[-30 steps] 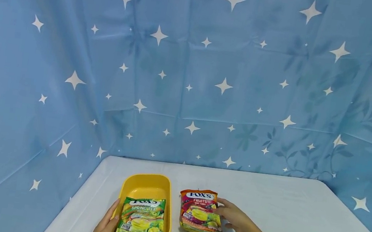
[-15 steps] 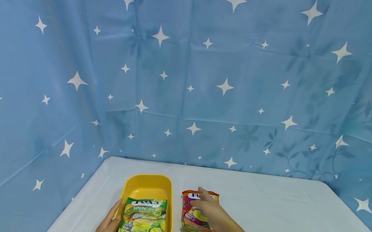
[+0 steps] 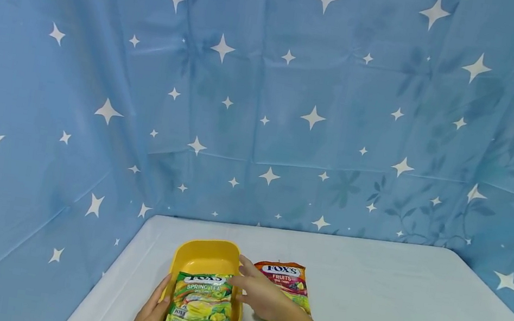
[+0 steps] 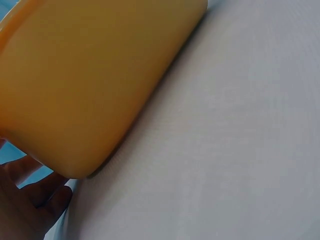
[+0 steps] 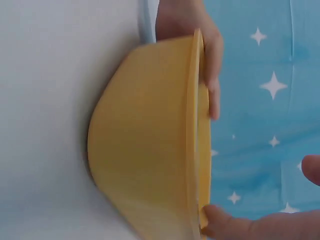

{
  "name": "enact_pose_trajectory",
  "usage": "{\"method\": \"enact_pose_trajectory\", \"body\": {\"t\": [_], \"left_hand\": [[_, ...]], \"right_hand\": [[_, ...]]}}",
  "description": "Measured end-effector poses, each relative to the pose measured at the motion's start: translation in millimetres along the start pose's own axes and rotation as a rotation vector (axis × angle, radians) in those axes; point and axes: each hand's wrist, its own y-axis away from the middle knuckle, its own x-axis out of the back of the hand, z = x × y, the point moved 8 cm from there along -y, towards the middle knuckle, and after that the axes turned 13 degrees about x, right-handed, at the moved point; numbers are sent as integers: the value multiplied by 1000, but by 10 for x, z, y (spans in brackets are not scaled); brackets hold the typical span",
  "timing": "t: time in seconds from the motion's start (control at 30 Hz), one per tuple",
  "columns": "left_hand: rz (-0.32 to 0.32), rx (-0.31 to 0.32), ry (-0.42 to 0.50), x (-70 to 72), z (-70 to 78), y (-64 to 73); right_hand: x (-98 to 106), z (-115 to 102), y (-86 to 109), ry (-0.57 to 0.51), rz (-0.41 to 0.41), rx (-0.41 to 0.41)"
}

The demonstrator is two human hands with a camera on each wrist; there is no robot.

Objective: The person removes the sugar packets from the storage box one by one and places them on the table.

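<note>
A yellow plastic tub [image 3: 185, 252] stands at the table's near left, a green Fox's Spring Tea candy bag [image 3: 201, 303] lying inside it. My left hand [image 3: 151, 310] grips the tub's left side; in the right wrist view its fingers [image 5: 213, 65] lap over the rim. From the right comes my right hand [image 3: 260, 292], fingers spread, overlapping the tub's right rim and the edge of the green bag. In the right wrist view one fingertip [image 5: 212, 220] is right at the rim, the thumb [image 5: 312, 169] well apart from it. Partly hidden behind this hand is a red Fox's Fruits candy bag [image 3: 287, 280].
A white-covered table [image 3: 390, 300] extends to the right and back. Blue curtains [image 3: 266, 96] with white stars stand behind it and at both sides.
My right hand has left the red Fox's Fruits bag and moved left over to the tub's right rim. The red bag stays on the table; my left hand keeps its place at the tub.
</note>
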Motion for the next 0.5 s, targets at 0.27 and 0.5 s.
{"method": "enact_pose_trajectory", "body": {"t": [0.27,0.5], "left_hand": [[-73,-6,48,-31,-26,-4],[-10,-81,-71,-5,57,3]], "right_hand": [[-288,109,-41,-140,5,-127],[-306,142,-65,-200,28,-106]]}}
